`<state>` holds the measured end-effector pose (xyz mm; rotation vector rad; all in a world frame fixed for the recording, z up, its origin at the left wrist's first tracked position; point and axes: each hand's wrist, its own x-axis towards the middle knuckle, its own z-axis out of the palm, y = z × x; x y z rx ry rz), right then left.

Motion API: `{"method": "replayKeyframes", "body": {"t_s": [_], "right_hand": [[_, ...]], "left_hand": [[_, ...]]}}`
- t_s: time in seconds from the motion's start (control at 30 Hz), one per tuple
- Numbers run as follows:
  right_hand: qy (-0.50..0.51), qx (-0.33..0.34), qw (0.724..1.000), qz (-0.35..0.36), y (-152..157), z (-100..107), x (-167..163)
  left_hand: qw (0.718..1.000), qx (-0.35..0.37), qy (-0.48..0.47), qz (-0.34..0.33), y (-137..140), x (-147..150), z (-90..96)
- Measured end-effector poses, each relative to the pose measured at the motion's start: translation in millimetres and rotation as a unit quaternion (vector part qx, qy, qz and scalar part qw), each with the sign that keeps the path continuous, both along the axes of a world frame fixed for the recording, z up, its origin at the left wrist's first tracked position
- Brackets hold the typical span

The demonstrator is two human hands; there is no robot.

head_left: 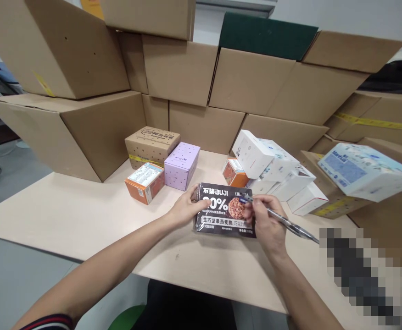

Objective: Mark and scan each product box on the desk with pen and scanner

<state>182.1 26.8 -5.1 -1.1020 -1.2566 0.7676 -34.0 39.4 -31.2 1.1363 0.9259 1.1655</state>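
Observation:
A black snack box (pixel 221 211) printed "BUJI" and "20%" is tilted up with its front towards me, over the near part of the table. My left hand (pixel 186 206) grips its left end, thumb on the front and the other fingers mostly hidden. At the right end, my right hand (pixel 270 227) is closed around a slim pen (pixel 292 224) with a clear barrel. The pen's tip points at the upper right of the box front, and its rear slants down to the right. Fingers of the right hand overlap the box's right edge.
Left of the middle stand a lilac box (pixel 182 165), a brown printed box (pixel 152 142) and an orange box (pixel 145 182). Another orange box (pixel 233 172) sits beside stacked white boxes (pixel 273 167). Cardboard boxes (pixel 190 73) wall the table (pixel 66 215); a blurred patch (pixel 362 275) covers the lower right.

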Motion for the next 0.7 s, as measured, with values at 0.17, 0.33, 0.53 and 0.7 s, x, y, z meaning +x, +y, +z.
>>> {"method": "replayKeyframes", "body": {"t_s": [0.17, 0.33, 0.53, 0.7], "right_hand": [[-0.105, 0.011, 0.991, -0.082, 14, 0, 37], [-0.499, -0.029, 0.865, -0.041, 29, -22, 86], [-0.595, -0.085, 0.798, -0.043, 31, -38, 84], [-0.515, -0.049, 0.853, -0.062, 26, -26, 99]], "left_hand": [[0.999, 0.000, 0.035, 0.010, 4, -3, -5.1], [0.986, 0.040, 0.153, 0.047, 8, -9, -9.0], [0.933, 0.080, 0.335, 0.102, 11, -15, -9.3], [0.925, 0.076, 0.359, 0.099, 9, -14, -9.2]]}}
